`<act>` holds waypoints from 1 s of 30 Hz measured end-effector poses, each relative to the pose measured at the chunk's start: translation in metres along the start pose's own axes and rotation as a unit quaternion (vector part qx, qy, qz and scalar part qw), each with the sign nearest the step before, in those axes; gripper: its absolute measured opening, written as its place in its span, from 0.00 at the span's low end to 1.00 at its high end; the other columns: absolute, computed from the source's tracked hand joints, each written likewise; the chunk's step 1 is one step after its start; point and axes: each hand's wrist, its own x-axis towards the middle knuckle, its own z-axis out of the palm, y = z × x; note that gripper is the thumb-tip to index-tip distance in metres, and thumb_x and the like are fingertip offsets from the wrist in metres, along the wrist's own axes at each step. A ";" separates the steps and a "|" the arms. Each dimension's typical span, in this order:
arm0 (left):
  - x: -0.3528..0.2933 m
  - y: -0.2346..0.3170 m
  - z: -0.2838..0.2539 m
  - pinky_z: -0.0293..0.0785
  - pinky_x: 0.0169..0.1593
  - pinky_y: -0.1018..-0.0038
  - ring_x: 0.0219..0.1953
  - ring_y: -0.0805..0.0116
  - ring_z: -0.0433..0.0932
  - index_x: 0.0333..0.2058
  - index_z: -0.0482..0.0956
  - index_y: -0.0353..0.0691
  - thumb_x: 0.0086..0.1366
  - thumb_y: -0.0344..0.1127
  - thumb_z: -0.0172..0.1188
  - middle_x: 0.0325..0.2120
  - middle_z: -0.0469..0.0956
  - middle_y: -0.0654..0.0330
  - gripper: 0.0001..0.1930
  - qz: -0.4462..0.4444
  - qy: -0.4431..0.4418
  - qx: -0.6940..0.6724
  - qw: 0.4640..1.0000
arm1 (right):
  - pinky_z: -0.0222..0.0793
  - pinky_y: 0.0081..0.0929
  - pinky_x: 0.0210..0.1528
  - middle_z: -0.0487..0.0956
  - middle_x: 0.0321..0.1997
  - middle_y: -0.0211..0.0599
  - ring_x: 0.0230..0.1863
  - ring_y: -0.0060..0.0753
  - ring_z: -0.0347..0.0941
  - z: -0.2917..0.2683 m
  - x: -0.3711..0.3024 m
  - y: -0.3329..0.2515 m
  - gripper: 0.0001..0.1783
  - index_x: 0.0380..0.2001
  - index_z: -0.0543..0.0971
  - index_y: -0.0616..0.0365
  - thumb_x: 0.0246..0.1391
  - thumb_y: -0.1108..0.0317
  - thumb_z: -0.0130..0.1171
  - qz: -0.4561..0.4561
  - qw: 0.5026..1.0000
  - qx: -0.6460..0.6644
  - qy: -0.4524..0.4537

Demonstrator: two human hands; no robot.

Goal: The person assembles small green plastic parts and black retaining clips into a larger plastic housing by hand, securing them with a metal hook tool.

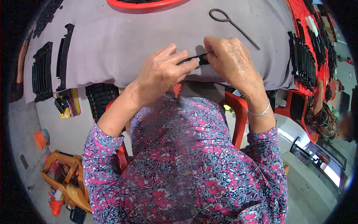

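Both hands meet over the near edge of the grey cloth-covered table [130,41]. A small, thin black plastic part [203,59] spans the gap between them. My left hand [160,69] pinches its left end between thumb and fingers. At the other end, my right hand [233,61] is closed, its fingertips on the part; the part's full shape is hidden by the fingers. Beyond the right hand lies a dark metal rod with a looped end [236,28], flat on the cloth and touched by neither hand.
A red basin [149,6] with black pieces stands at the far edge. Slatted black parts [42,71] are stacked at the left, and more black parts [302,61] at the right. Another person's arm [319,97] shows at far right. A wooden chair [69,179] stands lower left.
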 end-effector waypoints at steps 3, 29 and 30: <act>0.002 -0.003 -0.002 0.75 0.34 0.67 0.33 0.60 0.71 0.43 0.81 0.45 0.47 0.29 0.68 0.30 0.72 0.62 0.20 0.016 -0.009 0.001 1.000 | 0.72 0.52 0.34 0.77 0.24 0.56 0.33 0.63 0.76 0.001 0.003 0.001 0.03 0.26 0.76 0.62 0.45 0.74 0.58 -0.009 1.000 -0.010 -0.022; -0.007 -0.004 0.008 0.74 0.35 0.68 0.32 0.61 0.73 0.36 0.82 0.44 0.51 0.33 0.69 0.32 0.78 0.65 0.12 -0.001 0.066 -0.034 0.997 | 0.73 0.51 0.36 0.81 0.28 0.50 0.34 0.58 0.78 0.007 0.012 0.000 0.07 0.30 0.81 0.58 0.45 0.70 0.59 -0.022 0.995 0.063 -0.070; -0.007 -0.004 0.007 0.74 0.35 0.68 0.32 0.61 0.73 0.36 0.82 0.44 0.51 0.33 0.69 0.32 0.78 0.65 0.12 -0.002 0.064 -0.035 0.997 | 0.73 0.51 0.36 0.81 0.28 0.50 0.34 0.58 0.78 0.007 0.012 0.000 0.07 0.30 0.81 0.58 0.45 0.70 0.59 -0.021 0.995 0.064 -0.071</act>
